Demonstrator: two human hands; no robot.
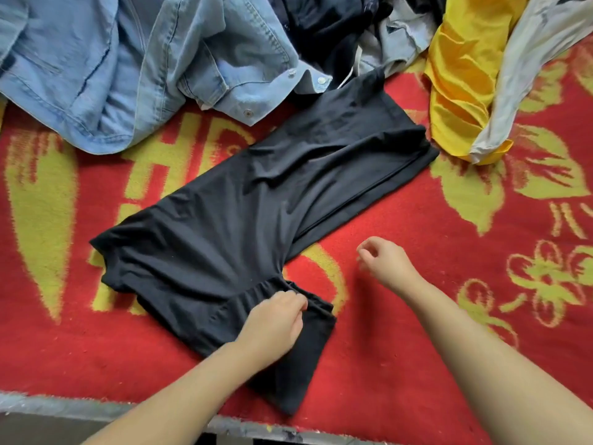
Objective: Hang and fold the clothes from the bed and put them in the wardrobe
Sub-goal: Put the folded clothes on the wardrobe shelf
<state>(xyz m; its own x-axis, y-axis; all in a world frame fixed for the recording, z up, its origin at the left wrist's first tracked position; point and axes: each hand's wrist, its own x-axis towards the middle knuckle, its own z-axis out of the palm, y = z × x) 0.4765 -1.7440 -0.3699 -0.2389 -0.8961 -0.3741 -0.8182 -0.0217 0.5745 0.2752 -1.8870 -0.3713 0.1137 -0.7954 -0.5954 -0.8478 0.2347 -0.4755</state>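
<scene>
A black garment (263, 200) lies spread diagonally on the red and yellow blanket (417, 284) of the bed, its wider end near me. My left hand (274, 319) rests on its near gathered edge, fingers curled into the bunched fabric. My right hand (383, 260) hovers over the blanket to the right of the garment, fingers loosely curled and holding nothing.
A light blue denim shirt (128, 65) is heaped at the back left. Dark and grey clothes (353, 30) lie at the back middle. A yellow garment (459, 81) and a whitish one (529, 69) sit at the back right. The bed's grey edge (64, 406) runs along the bottom.
</scene>
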